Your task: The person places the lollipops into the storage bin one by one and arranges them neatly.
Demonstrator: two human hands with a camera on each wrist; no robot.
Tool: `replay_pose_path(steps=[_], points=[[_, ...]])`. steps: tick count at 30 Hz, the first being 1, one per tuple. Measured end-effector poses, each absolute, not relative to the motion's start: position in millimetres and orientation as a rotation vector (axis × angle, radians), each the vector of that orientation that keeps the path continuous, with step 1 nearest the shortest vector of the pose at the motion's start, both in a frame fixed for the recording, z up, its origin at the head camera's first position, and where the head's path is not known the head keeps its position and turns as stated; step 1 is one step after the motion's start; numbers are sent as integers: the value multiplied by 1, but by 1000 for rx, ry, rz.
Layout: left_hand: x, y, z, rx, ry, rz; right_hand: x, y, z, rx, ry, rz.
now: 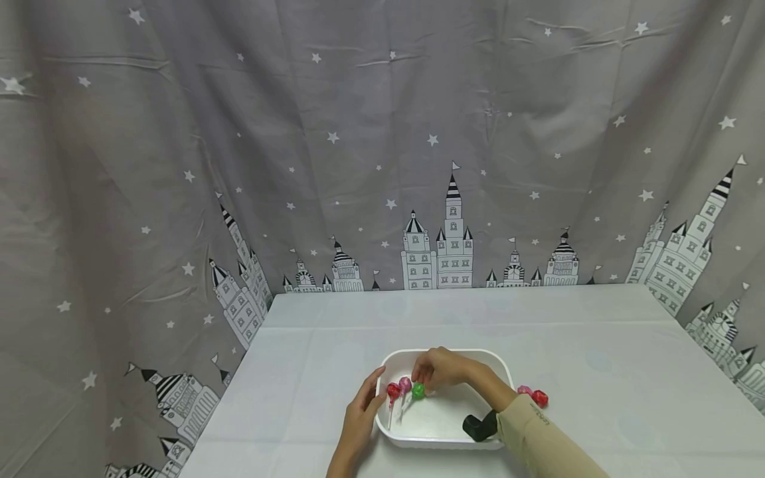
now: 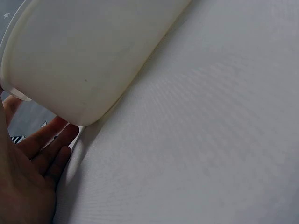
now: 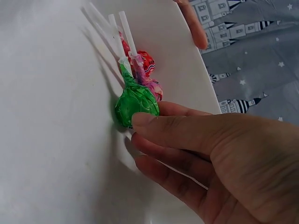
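A lollipop with a green wrapper (image 3: 135,105) lies in a white tray (image 1: 430,443), pinched at its head between the thumb and fingers of my right hand (image 1: 441,369). Beside it in the tray's left part are a pink lollipop (image 1: 405,384) and a red lollipop (image 1: 392,390), their white sticks pointing toward the near side. My left hand (image 1: 361,413) touches the tray's left edge. In the left wrist view its fingers (image 2: 49,151) reach, loosely straight, against the outer wall and under the corner.
Pink (image 1: 524,390) and red (image 1: 540,398) candy heads show on the white table (image 1: 311,352), right of the tray; my sleeve partly covers that spot. A black strap-like piece (image 1: 479,426) sits at my right wrist. A grey curtain with castles (image 1: 454,245) hangs behind.
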State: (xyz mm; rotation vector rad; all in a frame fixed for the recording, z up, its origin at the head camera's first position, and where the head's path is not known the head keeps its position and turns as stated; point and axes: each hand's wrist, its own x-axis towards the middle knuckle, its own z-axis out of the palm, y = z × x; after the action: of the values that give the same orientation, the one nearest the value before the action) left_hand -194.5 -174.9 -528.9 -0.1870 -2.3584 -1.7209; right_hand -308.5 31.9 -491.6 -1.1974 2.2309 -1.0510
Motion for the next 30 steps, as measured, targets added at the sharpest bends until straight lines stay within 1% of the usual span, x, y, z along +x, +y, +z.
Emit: replay_pose_path(steps=[3,6,14,20,25,30], points=[[-189,-173,-518,-183,-2375,-1724,-308,29,-493,-1163,2268,-1044],[-188,-172,-515,-162,-2384,-1732,-308,28,-494,-1162,2281,-1057],[-188,-171,-514,-154,-2374,-1742,-308,27,-493,-1127,2241,-1121],[-188,-171,-514,-155,-2374,-1749,-306,29,-489,-1138,2247,-1061],[-189,-171,-515,-153,-2380,-1723,-304,38,-481,-1164,2285,-1029],[-189,-170,-513,-147,-2384,-1735,-301,58,-466,-1145,2318,-1075]])
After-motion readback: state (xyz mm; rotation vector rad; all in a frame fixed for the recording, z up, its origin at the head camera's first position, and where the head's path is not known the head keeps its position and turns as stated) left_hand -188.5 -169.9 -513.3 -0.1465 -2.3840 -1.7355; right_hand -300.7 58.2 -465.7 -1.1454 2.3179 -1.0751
